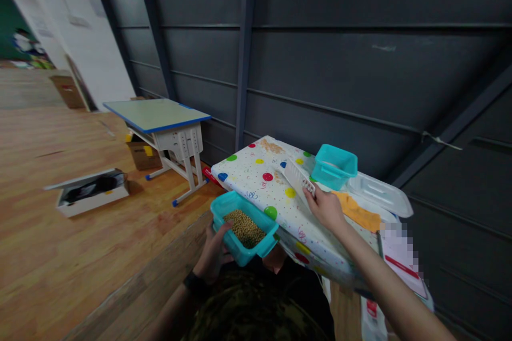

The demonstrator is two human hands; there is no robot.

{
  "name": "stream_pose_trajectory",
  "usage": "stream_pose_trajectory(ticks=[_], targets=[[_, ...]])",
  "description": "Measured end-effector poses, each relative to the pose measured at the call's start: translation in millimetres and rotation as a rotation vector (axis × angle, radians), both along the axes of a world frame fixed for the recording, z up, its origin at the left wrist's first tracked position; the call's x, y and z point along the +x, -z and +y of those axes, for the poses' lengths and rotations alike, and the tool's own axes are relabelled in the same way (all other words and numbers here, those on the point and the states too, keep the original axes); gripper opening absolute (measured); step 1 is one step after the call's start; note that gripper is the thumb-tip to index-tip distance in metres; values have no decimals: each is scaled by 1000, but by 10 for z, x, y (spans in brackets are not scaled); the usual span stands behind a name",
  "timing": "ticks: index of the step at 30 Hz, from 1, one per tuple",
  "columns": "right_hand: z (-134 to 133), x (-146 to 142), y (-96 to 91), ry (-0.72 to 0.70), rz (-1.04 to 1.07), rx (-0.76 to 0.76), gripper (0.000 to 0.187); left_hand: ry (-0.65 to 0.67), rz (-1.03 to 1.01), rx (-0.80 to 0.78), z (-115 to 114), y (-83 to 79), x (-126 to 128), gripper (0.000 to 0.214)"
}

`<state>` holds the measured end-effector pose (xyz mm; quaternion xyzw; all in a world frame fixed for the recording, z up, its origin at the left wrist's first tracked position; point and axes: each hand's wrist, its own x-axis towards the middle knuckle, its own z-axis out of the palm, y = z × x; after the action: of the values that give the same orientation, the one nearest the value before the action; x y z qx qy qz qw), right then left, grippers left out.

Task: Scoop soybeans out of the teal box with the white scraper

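Note:
My left hand (pixel 216 253) grips a teal plastic tub (pixel 262 242) of small brownish beans, held below the near edge of a table covered with a white cloth with coloured dots (pixel 256 173). My right hand (pixel 326 208) is closed on a white slotted plastic tool (pixel 296 176) that lies flat on the cloth. A patch of spilled beans (pixel 272 146) sits at the cloth's far edge. A second teal tub (pixel 334 166) stands at the back of the table.
A white lid (pixel 380 192) and an orange cloth (pixel 360 213) lie right of the second tub. Papers (pixel 402 258) lie at the table's right end. A blue-edged desk (pixel 156 114) and an open white box (pixel 92 192) stand on the wooden floor at left. A dark wall runs behind.

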<state>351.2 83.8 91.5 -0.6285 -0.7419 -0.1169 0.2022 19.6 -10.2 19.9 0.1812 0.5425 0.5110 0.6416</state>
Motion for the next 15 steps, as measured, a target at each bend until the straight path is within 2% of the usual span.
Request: stream_pose_trajectory(ticks=[5, 8, 15], targets=[[-199, -23, 17, -154, -108, -64, 48, -12, 31, 1, 45, 124, -20, 81], [-371, -49, 30, -266, -111, -21, 46, -16, 57, 6, 70, 172, -25, 84], [-863, -228, 87, -534, -128, 182, 41, 9, 31, -2, 9, 17, 11, 80]])
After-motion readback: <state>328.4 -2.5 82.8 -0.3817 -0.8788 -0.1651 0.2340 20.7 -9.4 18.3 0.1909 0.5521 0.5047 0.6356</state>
